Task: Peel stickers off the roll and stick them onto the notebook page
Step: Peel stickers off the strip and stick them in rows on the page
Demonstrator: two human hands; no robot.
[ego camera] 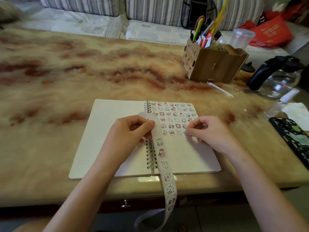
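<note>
Two hands: the left hand (132, 131) and the right hand (215, 133) are both over the open notebook (117, 148), bare forearms reaching in from the near edge.
Left hand grip: thumb and fingers are closed together on the sticker strip (163, 158), pinching it just above the spiral binding (151, 154).
Right hand grip: the fingers are curled, thumb and forefinger close together, with a fingertip down at the end of the lowest sticker row. Whether it pinches a sticker or only presses one, I cannot tell.
Sticker strip: from the left hand's pinch it runs down along the binding, over the notebook's near edge and the table's edge, then hangs in a loop below. A bare end of backing curls up past the fingers.
Notebook: lies flat and open on the table (66, 72); the left page is blank.
Stickers (172, 118): rows of small cartoon animals fill the upper half of the right page.
Far right: a wooden box (215, 66) of pens and scissors, a glass jug (280, 81) with a black handle, a tissue (297, 113) and a patterned phone (294, 139).
</note>
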